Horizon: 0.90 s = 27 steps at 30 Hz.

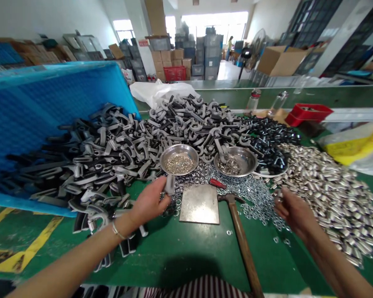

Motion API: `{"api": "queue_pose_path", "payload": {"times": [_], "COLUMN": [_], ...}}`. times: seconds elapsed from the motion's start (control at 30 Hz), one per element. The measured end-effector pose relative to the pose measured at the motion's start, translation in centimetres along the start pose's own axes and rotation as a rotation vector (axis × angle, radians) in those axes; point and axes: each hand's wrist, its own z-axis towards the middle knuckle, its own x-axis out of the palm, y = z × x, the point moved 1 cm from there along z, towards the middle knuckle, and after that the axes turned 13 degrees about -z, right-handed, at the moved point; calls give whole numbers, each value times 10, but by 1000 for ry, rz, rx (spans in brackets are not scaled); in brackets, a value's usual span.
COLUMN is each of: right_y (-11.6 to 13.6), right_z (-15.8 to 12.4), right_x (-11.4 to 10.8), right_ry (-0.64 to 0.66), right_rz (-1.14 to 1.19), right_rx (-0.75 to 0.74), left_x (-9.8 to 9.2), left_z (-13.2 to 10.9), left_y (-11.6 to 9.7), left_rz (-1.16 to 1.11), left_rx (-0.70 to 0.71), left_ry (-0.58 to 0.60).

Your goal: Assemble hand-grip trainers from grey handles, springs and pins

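Note:
My left hand (pixel 149 199) is closed around a grey handle part (pixel 170 184), held upright left of a square metal plate (pixel 199 203). On the right, my right hand (pixel 294 210) pinches a small shiny metal piece (pixel 279 194), mostly hidden by the fingers. It hovers between loose washers or nuts (pixel 257 200) and a heap of silvery cylindrical parts (pixel 338 190). A hammer (pixel 240 236) lies right of the plate, with a red-handled tool (pixel 217 183) just above it. Two steel bowls (pixel 166 166) (pixel 251 163) hold tiny metal parts.
A large blue crate (pixel 59 76) lies tipped at left, spilling grey and black handles (pixel 186 120) across the table. Black bolts or screws (pixel 267 132) are heaped at back right, near a red bin (pixel 311 112) and glass bottles (pixel 253 101). A yellow-and-white bag (pixel 357 145) sits far right.

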Motion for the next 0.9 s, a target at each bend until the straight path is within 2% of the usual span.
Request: {"api": "queue_pose_path", "payload": {"times": [0.03, 0.07, 0.1, 0.13, 0.2, 0.27, 0.33, 0.4, 0.47, 0.57, 0.63, 0.7, 0.8, 0.9], "right_y": [-2, -2, -1, 0, 2, 3, 2, 1, 3, 11, 19, 27, 39, 50], "right_z": [-14, -26, -36, -44, -53, -56, -56, -57, -61, -74, -85, -95, -103, -103], "right_x": [20, 39, 57, 71, 89, 94, 93, 89, 87, 92, 100, 112, 129, 142], "right_ry": [45, 77, 103, 116, 120, 123, 137, 146, 156, 242, 363, 496, 623, 669], "right_rz": [136, 262, 360, 451, 590, 672, 696, 692, 687, 640, 587, 544, 503, 489], "right_rx": [68, 113, 140, 166, 188, 191, 193, 198, 189, 168, 174, 190, 210, 235], "left_x": [24, 51, 79, 105, 148, 175, 186, 187, 181, 161, 144, 128, 110, 101], "left_z": [-7, -14, -19, -22, -22, -16, -10, -9, -15, -28, -36, -42, -47, -52], "left_y": [-24, -47, -68, -87, -112, -124, -126, -123, -117, -106, -101, -99, -98, -97], "left_rz": [-72, -119, -141, -127, -21, 91, 141, 105, -45, -528, -893, -1149, -1287, -1254], "left_rx": [-42, -33, 13, 51, 69, 70, 84, 93, 28, -233, -429, -535, -562, -537], "left_ry": [24, 99, 238, 357, 456, 470, 451, 430, 381, 213, 84, -13, -88, -100]}}
